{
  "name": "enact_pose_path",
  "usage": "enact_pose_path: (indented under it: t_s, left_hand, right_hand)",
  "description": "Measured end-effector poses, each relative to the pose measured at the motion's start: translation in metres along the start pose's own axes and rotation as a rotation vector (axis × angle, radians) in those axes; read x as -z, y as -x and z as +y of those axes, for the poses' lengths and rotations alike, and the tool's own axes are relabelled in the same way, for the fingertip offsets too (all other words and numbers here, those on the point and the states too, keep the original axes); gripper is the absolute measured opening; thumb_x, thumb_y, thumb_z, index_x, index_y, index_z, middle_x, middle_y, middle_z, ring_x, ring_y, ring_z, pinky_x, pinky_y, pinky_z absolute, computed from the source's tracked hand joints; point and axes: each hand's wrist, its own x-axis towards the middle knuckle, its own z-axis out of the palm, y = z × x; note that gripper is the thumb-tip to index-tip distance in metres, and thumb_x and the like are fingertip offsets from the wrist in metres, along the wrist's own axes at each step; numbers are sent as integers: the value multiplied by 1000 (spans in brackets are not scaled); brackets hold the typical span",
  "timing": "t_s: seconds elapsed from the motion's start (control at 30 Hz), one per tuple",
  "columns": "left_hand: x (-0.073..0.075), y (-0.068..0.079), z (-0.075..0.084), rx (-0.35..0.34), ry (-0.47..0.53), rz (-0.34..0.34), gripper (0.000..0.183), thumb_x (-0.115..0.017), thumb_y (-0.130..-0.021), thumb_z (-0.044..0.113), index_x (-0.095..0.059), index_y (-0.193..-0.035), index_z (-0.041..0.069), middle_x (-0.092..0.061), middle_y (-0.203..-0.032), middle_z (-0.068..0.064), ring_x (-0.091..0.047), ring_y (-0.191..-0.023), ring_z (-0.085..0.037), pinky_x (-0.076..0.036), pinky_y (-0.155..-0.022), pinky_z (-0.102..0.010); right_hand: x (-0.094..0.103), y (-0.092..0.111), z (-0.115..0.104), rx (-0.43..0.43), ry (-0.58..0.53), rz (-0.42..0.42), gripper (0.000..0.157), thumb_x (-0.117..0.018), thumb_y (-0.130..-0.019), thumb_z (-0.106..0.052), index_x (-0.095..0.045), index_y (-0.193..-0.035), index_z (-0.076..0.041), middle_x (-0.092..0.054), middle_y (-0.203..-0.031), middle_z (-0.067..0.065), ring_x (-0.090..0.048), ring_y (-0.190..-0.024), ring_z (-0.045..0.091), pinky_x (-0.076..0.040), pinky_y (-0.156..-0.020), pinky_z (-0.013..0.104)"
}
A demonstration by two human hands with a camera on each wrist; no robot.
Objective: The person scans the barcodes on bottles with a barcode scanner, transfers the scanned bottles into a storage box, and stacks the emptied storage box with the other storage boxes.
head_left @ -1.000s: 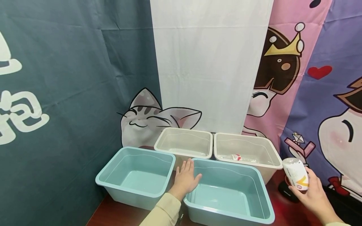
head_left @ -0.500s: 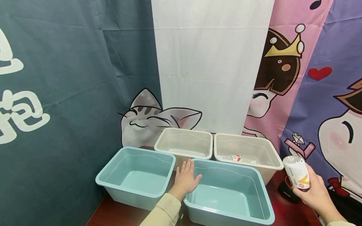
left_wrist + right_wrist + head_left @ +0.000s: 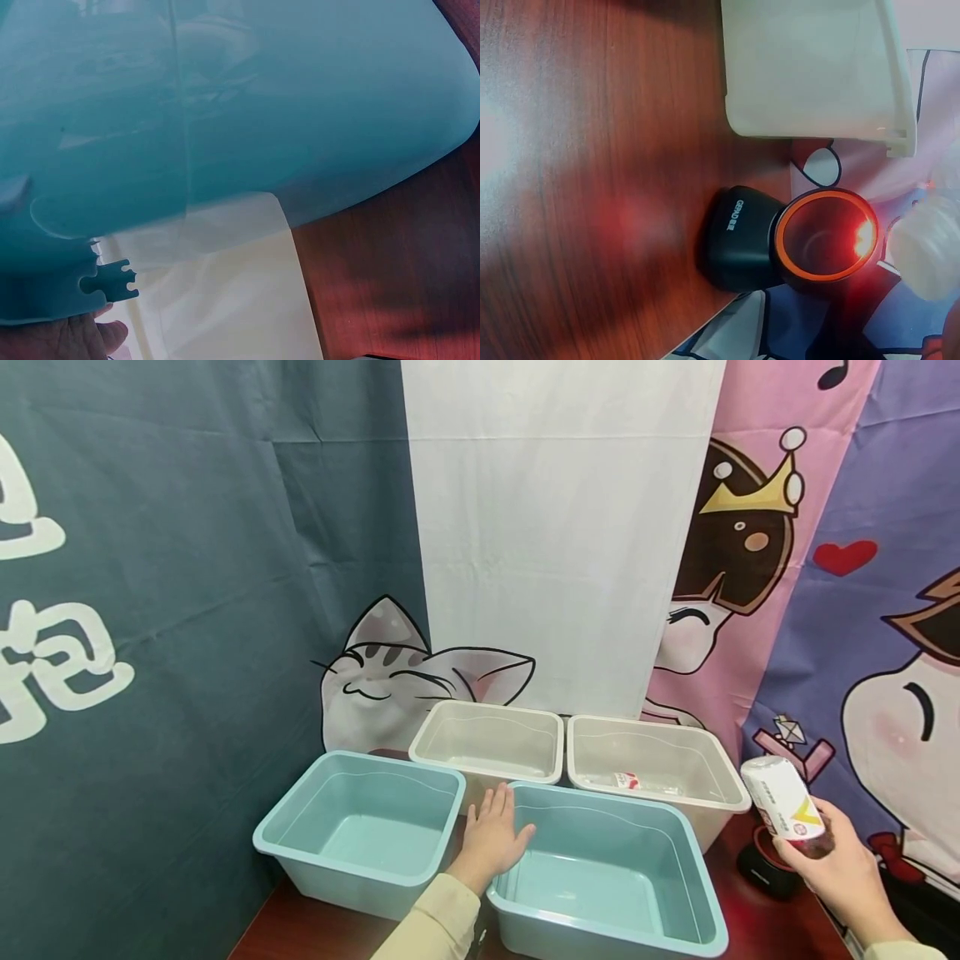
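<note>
My right hand (image 3: 847, 877) grips a white can-shaped container (image 3: 783, 797) with a yellow mark, tilted to the upper left. Below it on the table stands a black scanner-like device (image 3: 768, 864); the right wrist view shows its orange ring (image 3: 781, 240) glowing red, with the blurred container (image 3: 930, 247) at the edge. My left hand (image 3: 491, 835), fingers straight and spread, lies at the left rim of the right blue tub (image 3: 600, 935). In the left wrist view only part of that hand (image 3: 67, 339) shows, beneath a blue tub wall (image 3: 240, 112).
A second blue tub (image 3: 352, 885) stands at the left. Behind are two off-white tubs, the left one (image 3: 487, 706) and the right one (image 3: 660, 727), which holds a clear bottle with a red label (image 3: 627, 780). Printed cloths (image 3: 555, 543) hang behind the table (image 3: 300, 927).
My right hand has lifted the container slightly and tilted it further to the left, turning it so its yellow mark shows differently. My left hand has stayed in place.
</note>
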Motion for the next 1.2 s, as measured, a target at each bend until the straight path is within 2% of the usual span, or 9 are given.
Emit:
enact_pose_path:
  t_s: [0.1, 0.2, 0.33, 0.5, 0.63, 0.73, 0.83, 0.97, 1.2]
  left_hand:
    - [1, 1, 0, 1, -1, -2, 77, -49, -102, 51, -31, -157, -2, -26, -165, -16, -22, -153, -36, -21, -119, -61]
    - [0, 1, 1, 2, -7, -6, 78, -48, -102, 52, -31, -157, -1, -26, -166, -15, -22, -153, -35, -22, -119, -60]
    - [0, 1, 1, 3, -13, -11, 79, -46, -102, 54, -30, -157, 0, -25, -166, -15, -21, -153, -35, -22, -119, -60]
    - [-1, 0, 0, 6, -12, -15, 78, -46, -102, 53, -30, -158, 0, -24, -166, -14, -20, -153, -35, -21, -120, -60]
    - [0, 0, 0, 3, -16, -16, 78, -45, -102, 54, -30, -158, 1, -23, -167, -14, -20, -153, -35, -20, -120, -59]
    - [0, -1, 1, -2, -21, -15, 78, -45, -102, 54, -30, -158, 0, -23, -167, -14, -20, -153, -34, -21, -120, -59]
    - [0, 0, 1, -4, -24, -15, 78, -44, -102, 54, -30, -158, 0, -23, -167, -14, -20, -153, -34, -21, -120, -59]
    - [1, 0, 2, -1, -27, -24, 79, -43, -102, 55, -29, -158, 1, -22, -167, -14, -20, -154, -34, -21, -120, -59]
    - [1, -1, 0, 5, -5, -17, 78, -46, -102, 52, -30, -157, 0, -24, -166, -15, -20, -153, -35, -21, -119, -60]
  right_hand:
    - [0, -3, -1, 2, -38, -8, 87, -89, -78, -20, -40, -148, -2, -59, -115, 40, -41, -76, -22, -38, -57, 3]
    - [0, -6, -4, -19, -4, -21, 87, -86, -81, -28, -39, -152, -8, -58, -122, 37, -51, -84, -5, -34, -62, 11]
    - [0, -10, -10, -39, 22, -23, 88, -83, -84, -35, -37, -156, -15, -57, -129, 32, -53, -100, 36, -30, -68, 21]
    - [-4, -19, -19, -16, 0, -38, 90, -82, -86, -35, -33, -158, -13, -52, -132, 32, -51, -108, 43, -39, -83, 39]
    - [-6, -26, -24, 25, -22, -64, 93, -84, -85, -33, -33, -157, -5, -41, -128, 35, -55, -101, 46, -48, -75, 25]
    - [-9, -31, -27, 36, -33, -77, 93, -86, -83, -33, -36, -156, -5, -38, -128, 34, -51, -103, 45, -36, -64, 8]
    - [-13, -35, -31, 49, -16, -91, 92, -85, -83, -34, -36, -155, -3, -38, -127, 35, -42, -112, 49, -44, -81, 33]
    - [-17, -41, -39, 61, 11, -82, 87, -83, -85, -35, -40, -151, 2, -43, -127, 35, -41, -114, 51, -35, -84, 67]
    - [-35, -49, -53, 53, 6, -97, 80, -81, -86, -41, -46, -144, 3, -50, -128, 32, -49, -113, 50, -41, -85, 68]
